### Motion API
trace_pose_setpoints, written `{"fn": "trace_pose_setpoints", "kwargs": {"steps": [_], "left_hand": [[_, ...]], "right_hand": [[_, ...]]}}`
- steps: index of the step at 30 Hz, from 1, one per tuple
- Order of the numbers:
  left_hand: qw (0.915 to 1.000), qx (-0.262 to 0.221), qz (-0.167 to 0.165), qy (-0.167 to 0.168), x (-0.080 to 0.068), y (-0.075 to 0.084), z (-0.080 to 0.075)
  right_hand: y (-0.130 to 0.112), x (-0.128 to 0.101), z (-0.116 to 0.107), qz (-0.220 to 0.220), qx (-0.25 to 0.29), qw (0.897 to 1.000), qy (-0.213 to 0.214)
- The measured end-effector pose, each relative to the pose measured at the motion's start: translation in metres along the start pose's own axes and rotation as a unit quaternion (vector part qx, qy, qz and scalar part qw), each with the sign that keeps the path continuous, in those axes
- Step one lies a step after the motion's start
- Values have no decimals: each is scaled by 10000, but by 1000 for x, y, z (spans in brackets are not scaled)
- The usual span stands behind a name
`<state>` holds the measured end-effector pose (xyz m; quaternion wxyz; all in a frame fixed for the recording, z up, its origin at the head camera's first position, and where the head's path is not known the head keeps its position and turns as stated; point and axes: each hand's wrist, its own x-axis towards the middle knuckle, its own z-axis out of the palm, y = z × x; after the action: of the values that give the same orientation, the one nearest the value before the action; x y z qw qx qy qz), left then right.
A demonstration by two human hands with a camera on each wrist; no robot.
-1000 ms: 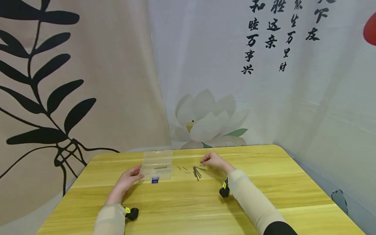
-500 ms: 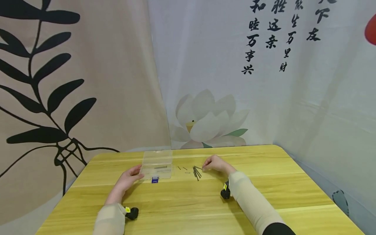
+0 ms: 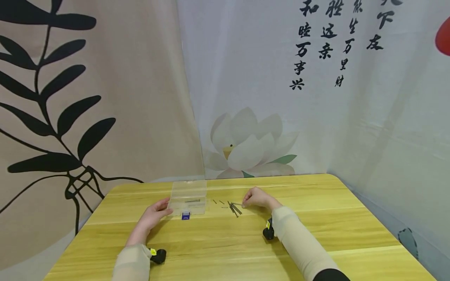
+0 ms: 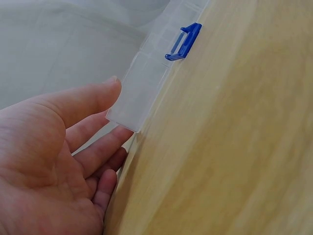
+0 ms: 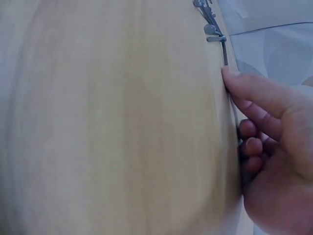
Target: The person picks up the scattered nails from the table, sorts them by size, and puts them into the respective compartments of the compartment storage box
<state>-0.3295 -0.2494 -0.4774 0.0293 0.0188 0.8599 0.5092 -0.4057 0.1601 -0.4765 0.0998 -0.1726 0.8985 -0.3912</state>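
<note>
A clear plastic box with a blue latch lies on the yellow table. My left hand touches its near left corner. In the left wrist view the left hand has straight fingers, with the thumb and forefinger on either side of the box corner, below the latch. Several dark nails lie to the right of the box. My right hand sits at their right end. In the right wrist view the right hand has curled fingers and pinches one nail against the table.
Two loose nails lie between the box and the pile. Printed cloth backdrops hang close behind the table's far edge. Black wrist cameras ride under both forearms. A bunch of nail heads shows past the right fingertip.
My right hand came down and slightly left onto the right end of the nail pile. The pile shifted a little. My left hand and the box stayed put.
</note>
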Motion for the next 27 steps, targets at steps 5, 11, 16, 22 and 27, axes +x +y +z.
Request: {"fn": "trace_pose_setpoints", "kwargs": {"steps": [5,11,16,22,27], "left_hand": [[10000,-48,1,10,0,-2,0],[9999,-101,-24,12,0,-2,0],[10000,-63,-61,29,0,-3,0],[10000,-52,-29,80,1,-3,1],[10000,-45,-38,52,1,-3,0]], "right_hand": [[-1,-2,1,72,32,10000,-10],[-4,-7,-1,-13,109,9999,-23],[-2,-6,-1,-83,104,9999,-40],[0,-4,-2,-131,234,9995,-139],[4,-3,-3,-210,296,9992,-141]]}}
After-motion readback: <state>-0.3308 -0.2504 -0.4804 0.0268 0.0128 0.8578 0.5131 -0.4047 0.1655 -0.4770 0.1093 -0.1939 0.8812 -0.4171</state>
